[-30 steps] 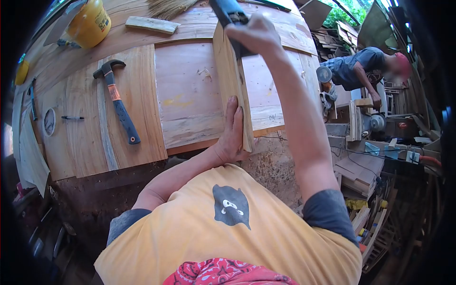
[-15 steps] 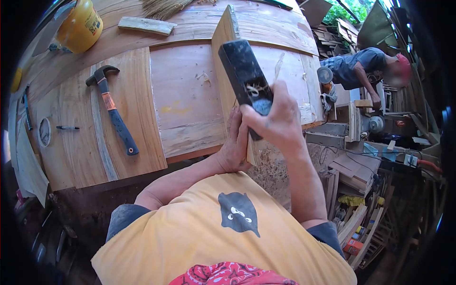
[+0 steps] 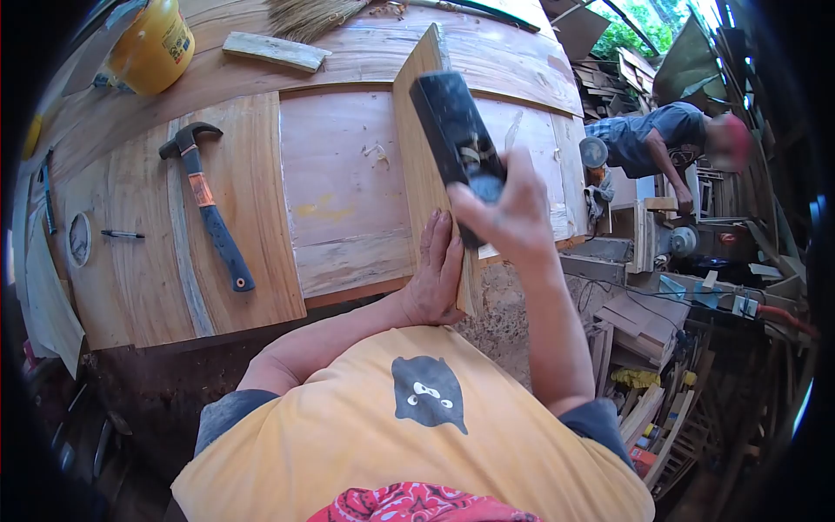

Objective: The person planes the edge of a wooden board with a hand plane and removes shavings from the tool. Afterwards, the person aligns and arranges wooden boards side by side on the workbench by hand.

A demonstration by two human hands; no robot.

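A wooden board (image 3: 417, 130) stands on its edge across the workbench. My left hand (image 3: 433, 274) presses flat against the board's left face near its front end, with the fingers extended. In my right hand (image 3: 509, 213) is a dark hand plane (image 3: 450, 122), which lies along the board's top edge and hides part of it. Wood shavings show in the plane's opening. A claw hammer (image 3: 207, 204) with an orange and dark handle rests on the panel to the left.
Around the bench are a yellow bucket (image 3: 152, 52), a wood strip (image 3: 276, 52), a broom (image 3: 309, 17), a pen (image 3: 123, 234) and a tape roll (image 3: 79, 240). Another person (image 3: 665, 139) bends over a machine at the right. Scrap wood (image 3: 644, 317) lies lower right.
My right hand and the plane have come back from the board's far end toward my body since the first frame. My left hand stays against the board.
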